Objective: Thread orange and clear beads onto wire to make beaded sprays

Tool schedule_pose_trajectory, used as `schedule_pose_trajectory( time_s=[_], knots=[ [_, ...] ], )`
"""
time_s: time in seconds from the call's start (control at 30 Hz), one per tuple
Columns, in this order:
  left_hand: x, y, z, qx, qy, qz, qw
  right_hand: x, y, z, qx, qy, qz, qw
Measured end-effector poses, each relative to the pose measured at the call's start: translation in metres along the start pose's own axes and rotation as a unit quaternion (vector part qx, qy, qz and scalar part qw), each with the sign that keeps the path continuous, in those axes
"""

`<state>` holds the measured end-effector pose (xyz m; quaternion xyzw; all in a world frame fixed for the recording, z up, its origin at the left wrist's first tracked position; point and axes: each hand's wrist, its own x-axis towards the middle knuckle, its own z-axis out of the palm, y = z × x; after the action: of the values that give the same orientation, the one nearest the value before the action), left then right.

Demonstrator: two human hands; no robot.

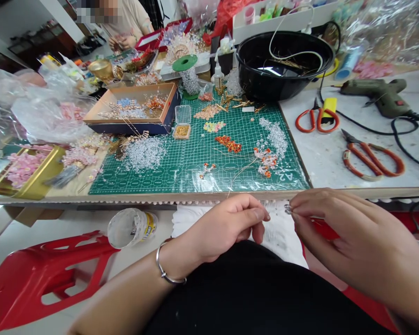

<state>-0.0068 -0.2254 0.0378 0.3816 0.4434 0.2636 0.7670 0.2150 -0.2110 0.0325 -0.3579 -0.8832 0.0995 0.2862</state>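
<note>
My left hand (235,223) is held in front of the table edge, thumb and fingers closed in a pinch; what sits between the fingertips is too small to make out. A thin wire (238,174) runs from the orange and clear bead sprays (266,160) down to behind this hand. Just to the right, my right hand (349,237) pinches small clear beads (288,209) between thumb and forefinger. The fingertips of both hands are close but apart. On the green cutting mat (195,184) lie a small orange bead sprig (206,170) and a heap of orange pieces (228,144).
Clear beads (145,153) are heaped at the mat's left. Behind stand an open box (129,126), a green spool (185,63) and a black basin (282,86). Pliers (373,156), cutters (316,121) and a glue gun (384,95) lie right. Another person's hands (124,43) work across the table.
</note>
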Motion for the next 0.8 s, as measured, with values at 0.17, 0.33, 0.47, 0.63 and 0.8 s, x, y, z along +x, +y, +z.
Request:
schedule_pose_trajectory(
  time_s=[0.17,0.33,0.47,0.63,0.8],
  knots=[
    [-0.01,0.011,0.001,0.195,0.051,0.064,0.977,-0.002,0.0,0.0,0.006,-0.006,0.014,1.0],
    [-0.014,0.014,0.002,0.367,0.084,0.136,0.916,-0.002,-0.001,-0.002,0.023,0.001,0.053,0.998],
    [-0.014,0.01,0.001,0.436,0.107,0.201,0.871,-0.006,0.0,-0.001,0.062,-0.012,0.068,0.996],
    [-0.015,0.009,-0.002,0.451,0.119,0.216,0.858,-0.012,0.007,-0.006,0.081,-0.051,0.088,0.991],
    [-0.014,0.013,0.001,0.471,0.116,0.209,0.849,-0.002,-0.005,-0.013,0.008,-0.013,0.057,0.998]
  ],
)
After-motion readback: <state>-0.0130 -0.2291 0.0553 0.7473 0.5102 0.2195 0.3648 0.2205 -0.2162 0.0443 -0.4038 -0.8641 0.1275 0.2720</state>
